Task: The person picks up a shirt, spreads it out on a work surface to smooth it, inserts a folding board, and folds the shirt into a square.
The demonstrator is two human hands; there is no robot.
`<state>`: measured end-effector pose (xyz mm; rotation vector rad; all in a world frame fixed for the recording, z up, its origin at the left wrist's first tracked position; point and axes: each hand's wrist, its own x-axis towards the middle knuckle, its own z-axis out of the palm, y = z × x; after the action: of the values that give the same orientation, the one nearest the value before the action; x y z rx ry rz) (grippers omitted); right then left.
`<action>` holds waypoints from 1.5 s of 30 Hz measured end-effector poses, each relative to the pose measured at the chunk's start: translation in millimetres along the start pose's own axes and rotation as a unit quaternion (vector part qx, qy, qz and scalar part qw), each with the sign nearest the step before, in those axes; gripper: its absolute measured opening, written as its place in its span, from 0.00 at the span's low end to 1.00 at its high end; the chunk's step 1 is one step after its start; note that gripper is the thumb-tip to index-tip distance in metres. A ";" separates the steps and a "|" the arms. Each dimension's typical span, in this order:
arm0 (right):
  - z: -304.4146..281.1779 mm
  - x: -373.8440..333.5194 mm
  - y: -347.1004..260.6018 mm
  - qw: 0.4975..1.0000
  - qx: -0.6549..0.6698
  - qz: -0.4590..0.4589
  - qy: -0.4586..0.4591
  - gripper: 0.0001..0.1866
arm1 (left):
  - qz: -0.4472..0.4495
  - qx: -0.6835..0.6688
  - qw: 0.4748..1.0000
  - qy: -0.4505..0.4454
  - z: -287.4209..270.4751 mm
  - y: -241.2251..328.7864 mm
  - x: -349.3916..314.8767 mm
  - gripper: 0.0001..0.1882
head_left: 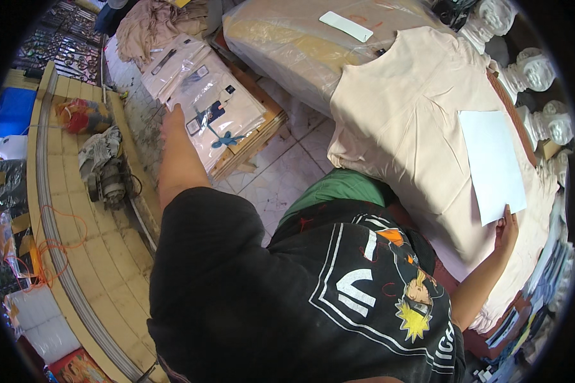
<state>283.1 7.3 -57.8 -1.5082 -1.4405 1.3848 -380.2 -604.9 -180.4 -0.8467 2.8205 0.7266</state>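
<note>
We take the spread garment (402, 121) as our landmark. On it, toward its right side, lies a sheet of paper (492, 163), and our right hand (507, 231) touches the sheet's near corner. Behind the garment sits a large wrapped bundle (287, 38). Left of it, across a strip of tiled floor (281, 172), packaged clothes (204, 96) are stacked on a low board (our left hand (172, 121) rests at their near edge).

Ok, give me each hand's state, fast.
Left hand: open, resting on the stack of bagged garments.
Right hand: pinching the white paper sheet on the beige garment.
</note>
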 end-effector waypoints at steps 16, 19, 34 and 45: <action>52.4 -62.4 -90.5 0.968 0.150 -0.202 -0.014 0.09 | 0.439 -0.143 0.824 0.329 3.0 143.4 -153.3 0.23; 79.0 -70.7 -104.3 0.957 0.128 -0.257 -0.047 0.10 | 0.691 -0.194 0.659 0.225 10.6 179.6 -247.7 0.19; 129.3 -82.6 -77.4 0.920 0.068 -0.385 -0.002 0.07 | 0.391 -0.362 0.582 -0.614 22.3 215.8 -385.2 0.37; 178.2 -101.7 -40.9 0.916 -0.234 -0.323 -0.043 0.20 | 0.303 -0.305 0.695 -0.576 70.3 201.7 -346.0 0.19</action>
<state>117.9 -119.7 -38.2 -1.0572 -2.1818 0.7343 -202.0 -254.1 -77.8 0.5258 1.5720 1.5740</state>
